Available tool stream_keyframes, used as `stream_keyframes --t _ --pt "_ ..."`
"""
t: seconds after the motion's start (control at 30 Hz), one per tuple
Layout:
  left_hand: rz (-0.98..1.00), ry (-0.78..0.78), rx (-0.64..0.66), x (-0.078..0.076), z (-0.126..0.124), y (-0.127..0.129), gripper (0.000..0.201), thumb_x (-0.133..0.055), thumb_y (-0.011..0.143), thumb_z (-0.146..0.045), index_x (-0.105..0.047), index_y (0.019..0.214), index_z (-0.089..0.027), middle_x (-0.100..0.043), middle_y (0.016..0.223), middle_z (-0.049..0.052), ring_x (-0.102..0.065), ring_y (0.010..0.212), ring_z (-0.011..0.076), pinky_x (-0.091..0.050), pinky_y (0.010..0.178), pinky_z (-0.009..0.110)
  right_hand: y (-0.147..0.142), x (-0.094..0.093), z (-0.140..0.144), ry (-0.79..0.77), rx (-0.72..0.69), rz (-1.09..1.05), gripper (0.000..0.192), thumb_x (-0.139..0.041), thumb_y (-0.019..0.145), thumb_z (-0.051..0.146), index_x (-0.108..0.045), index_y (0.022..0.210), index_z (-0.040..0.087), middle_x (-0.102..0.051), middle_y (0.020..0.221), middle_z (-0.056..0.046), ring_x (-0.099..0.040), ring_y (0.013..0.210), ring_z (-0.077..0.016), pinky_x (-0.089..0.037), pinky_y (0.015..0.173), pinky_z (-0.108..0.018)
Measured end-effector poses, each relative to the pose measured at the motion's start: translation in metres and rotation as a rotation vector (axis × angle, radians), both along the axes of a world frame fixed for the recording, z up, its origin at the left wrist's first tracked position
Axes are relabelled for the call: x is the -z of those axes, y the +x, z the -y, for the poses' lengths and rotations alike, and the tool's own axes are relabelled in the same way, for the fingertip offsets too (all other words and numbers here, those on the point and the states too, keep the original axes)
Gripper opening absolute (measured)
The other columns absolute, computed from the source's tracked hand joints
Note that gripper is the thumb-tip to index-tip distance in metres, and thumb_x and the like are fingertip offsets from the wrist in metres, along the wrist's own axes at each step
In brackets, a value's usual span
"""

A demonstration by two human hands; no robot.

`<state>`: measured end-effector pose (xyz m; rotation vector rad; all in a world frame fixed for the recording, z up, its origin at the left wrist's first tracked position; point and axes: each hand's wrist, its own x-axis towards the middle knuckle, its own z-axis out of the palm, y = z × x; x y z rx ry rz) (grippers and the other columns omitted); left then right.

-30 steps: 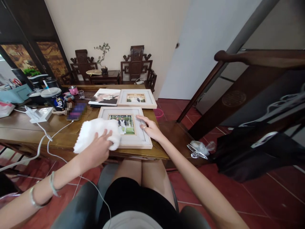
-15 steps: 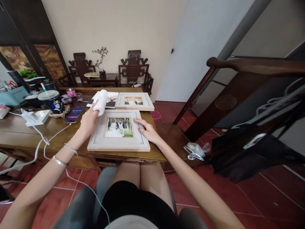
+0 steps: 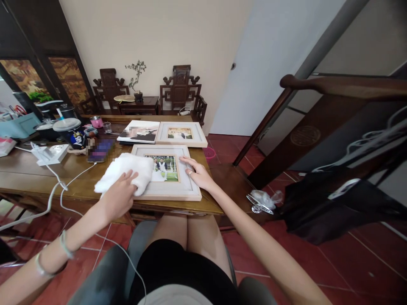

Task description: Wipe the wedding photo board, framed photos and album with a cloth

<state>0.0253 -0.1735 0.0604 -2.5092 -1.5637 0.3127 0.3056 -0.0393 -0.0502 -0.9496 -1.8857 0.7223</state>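
A pale wooden picture frame point(image 3: 170, 197) lies flat at the table's near edge, with a photo point(image 3: 170, 168) of two people in its middle. My left hand point(image 3: 122, 190) presses a white cloth point(image 3: 122, 169) onto the frame's left part, its fingers bent into the fabric. The cloth covers the left side of the frame and a bit of the photo, and hangs over onto the table. On the frame's right edge rests my right hand point(image 3: 197, 173), fingers stretched out and holding nothing.
Behind lie a second framed photo point(image 3: 182, 143) and a photo album or panel point(image 3: 138, 132). To the left are a phone point(image 3: 101, 151) on a cable, a white power strip point(image 3: 52, 155) and a lidded cup point(image 3: 74, 137). A wooden chair point(image 3: 305, 135) stands at the right.
My left hand has moved down and toward me. The white cloth, bunched before at the frame's upper left, is now spread over its left side. My right hand stays put.
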Motion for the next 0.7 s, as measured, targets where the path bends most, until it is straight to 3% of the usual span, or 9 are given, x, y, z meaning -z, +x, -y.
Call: stream_keyframes --t 0.13,0.23,0.33,0.57,0.7 --pt "0.000 -0.046 -0.045 -0.006 0.039 0.008 0.031 -0.044 0.077 0.001 -0.072 0.088 -0.007 -0.045 0.146 0.020 -0.035 0.140 0.0317 -0.032 0.116 0.042 0.000 0.000 0.000 0.008 -0.015 -0.007 0.057 -0.050 0.075 0.012 -0.061 0.129 0.027 -0.052 0.144 -0.004 -0.042 0.137 -0.0248 -0.024 0.118 -0.049" --pt "0.003 -0.042 -0.060 -0.004 0.034 0.012 0.033 -0.042 0.079 0.000 -0.072 0.092 -0.007 -0.041 0.149 0.020 -0.033 0.141 0.0332 -0.033 0.115 0.043 0.000 0.000 0.000 0.004 -0.019 0.001 0.057 -0.049 0.075 0.013 -0.061 0.129 0.026 -0.050 0.145 -0.005 -0.041 0.138 -0.0251 -0.024 0.118 -0.049" --pt "0.023 -0.003 -0.051 0.001 0.001 0.011 0.035 -0.042 0.080 -0.001 -0.070 0.101 -0.004 -0.040 0.149 0.023 -0.033 0.141 0.0357 -0.033 0.114 0.044 0.001 0.000 0.000 0.001 -0.025 0.017 0.056 -0.048 0.076 0.015 -0.060 0.130 0.023 -0.049 0.146 -0.007 -0.039 0.139 -0.0254 -0.023 0.118 -0.050" --pt "0.130 0.171 -0.072 0.015 -0.103 0.003 0.036 -0.039 0.091 -0.012 -0.061 0.116 0.002 -0.032 0.152 0.027 -0.029 0.142 0.0384 -0.029 0.113 0.050 0.001 0.001 0.000 0.002 -0.030 0.011 0.057 -0.048 0.076 0.015 -0.059 0.131 0.024 -0.048 0.146 -0.007 -0.038 0.140 -0.0250 -0.022 0.118 -0.050" --pt "0.113 0.169 -0.008 0.018 -0.120 0.001 0.036 -0.036 0.096 -0.015 -0.063 0.115 0.000 -0.035 0.151 0.023 -0.030 0.142 0.0342 -0.025 0.115 0.048 0.001 0.001 0.001 -0.007 -0.017 -0.004 0.056 -0.050 0.077 0.016 -0.059 0.131 0.025 -0.049 0.146 -0.006 -0.039 0.139 -0.0258 -0.022 0.118 -0.050"
